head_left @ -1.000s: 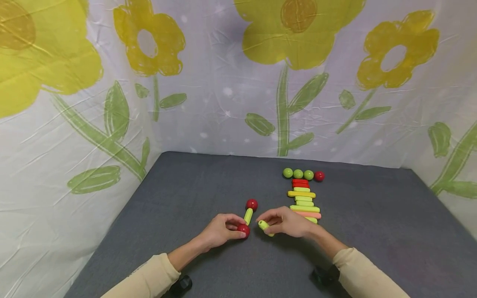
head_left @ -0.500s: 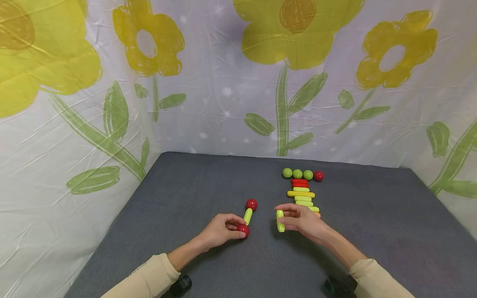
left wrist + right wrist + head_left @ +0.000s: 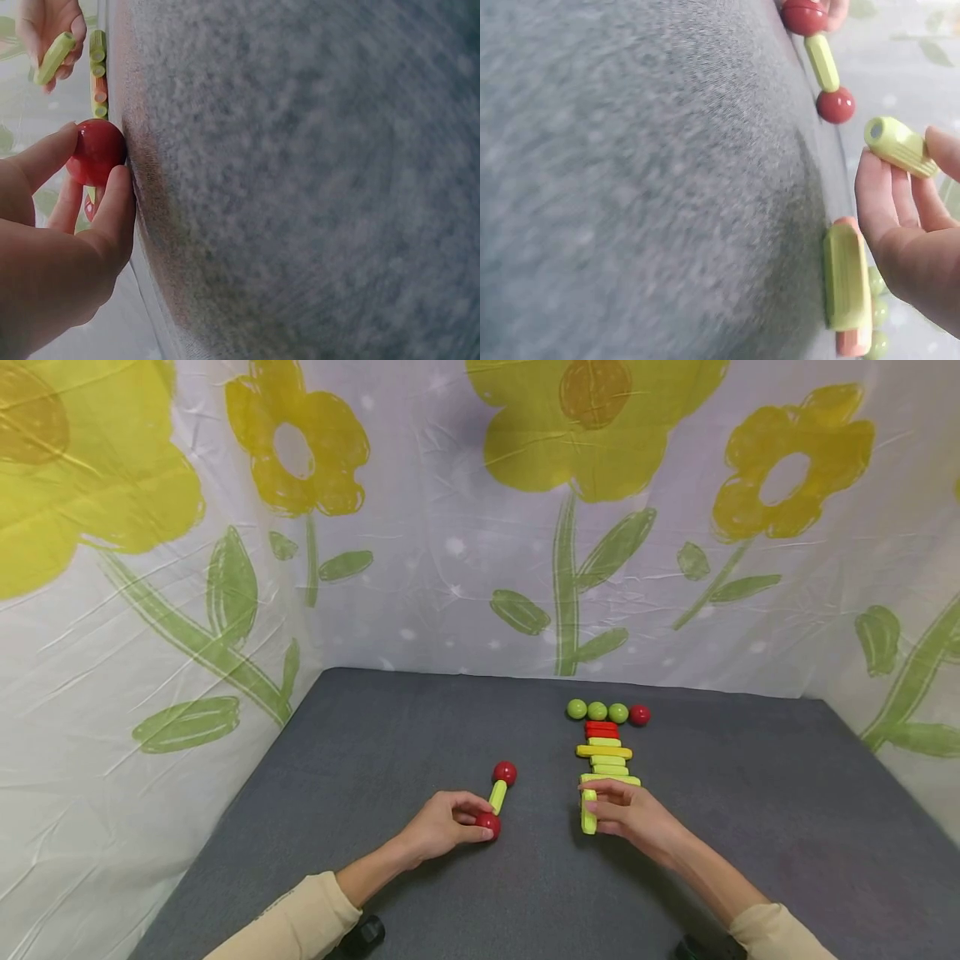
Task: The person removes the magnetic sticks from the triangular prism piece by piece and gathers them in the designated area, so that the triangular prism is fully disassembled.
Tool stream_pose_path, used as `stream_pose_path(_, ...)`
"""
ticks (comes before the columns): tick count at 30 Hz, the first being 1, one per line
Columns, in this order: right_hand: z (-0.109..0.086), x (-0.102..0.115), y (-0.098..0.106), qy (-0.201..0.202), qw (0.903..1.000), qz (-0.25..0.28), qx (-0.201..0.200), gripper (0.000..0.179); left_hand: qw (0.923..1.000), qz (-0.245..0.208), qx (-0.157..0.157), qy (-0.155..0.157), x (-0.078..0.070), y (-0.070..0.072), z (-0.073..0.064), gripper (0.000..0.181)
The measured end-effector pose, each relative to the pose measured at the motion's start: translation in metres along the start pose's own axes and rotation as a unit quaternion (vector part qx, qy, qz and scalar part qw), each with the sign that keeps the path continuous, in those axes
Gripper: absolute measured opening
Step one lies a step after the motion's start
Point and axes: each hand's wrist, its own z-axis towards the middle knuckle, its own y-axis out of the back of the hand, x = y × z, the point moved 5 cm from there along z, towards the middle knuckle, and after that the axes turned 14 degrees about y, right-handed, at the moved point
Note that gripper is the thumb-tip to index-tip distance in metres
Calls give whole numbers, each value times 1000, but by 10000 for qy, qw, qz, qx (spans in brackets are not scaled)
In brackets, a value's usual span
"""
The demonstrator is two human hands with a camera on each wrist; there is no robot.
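My left hand pinches the near red ball between thumb and fingers, close to the dark table. From that ball a short yellow-green rod runs away to a second red ball, making one line. In my right hand is another short yellow-green rod, pinched by thumb and fingertips. The right wrist view shows this rod raised off the table, with a grey disc in its end. Below that hand lie a yellow-green rod and a pink rod.
A column of red, yellow and yellow-green rods stretches back from the right hand, which hides its near end. Behind it sit several green balls and a red ball in a row. Flower-printed cloth hangs around the table.
My right hand has moved right with its rod, away from the ball-and-rod line and over the near end of the rod column. The left hand stays put on the red ball.
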Motion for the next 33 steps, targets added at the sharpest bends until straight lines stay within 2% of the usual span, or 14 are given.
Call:
stream_pose_path(7, -12, -5, 10, -136, 9999, 39, -73, 55, 10000, -70, 57, -5, 0, 0, 0, 31)
stream_pose_path(12, -20, -7, 15, -366, 9986, 108, -356, 56, 9999, -103, 71, -8, 0, 0, 0, 31)
stream_pose_path(24, -36, -13, 27, -600, 9944, 63, -873, 51, 10000, -43, 65, -1, -2, 0, -1, 31)
stream_pose_path(30, -42, -15, 33, -828, 9875, -443, -1270, 54, 10000, -30, 68, -47, -2, 0, -1, 31)
stream_pose_path(33, -43, -15, 37, -1006, 9790, -851, -1556, 55, 10000, -42, 75, -35, -1, 0, -1, 31)
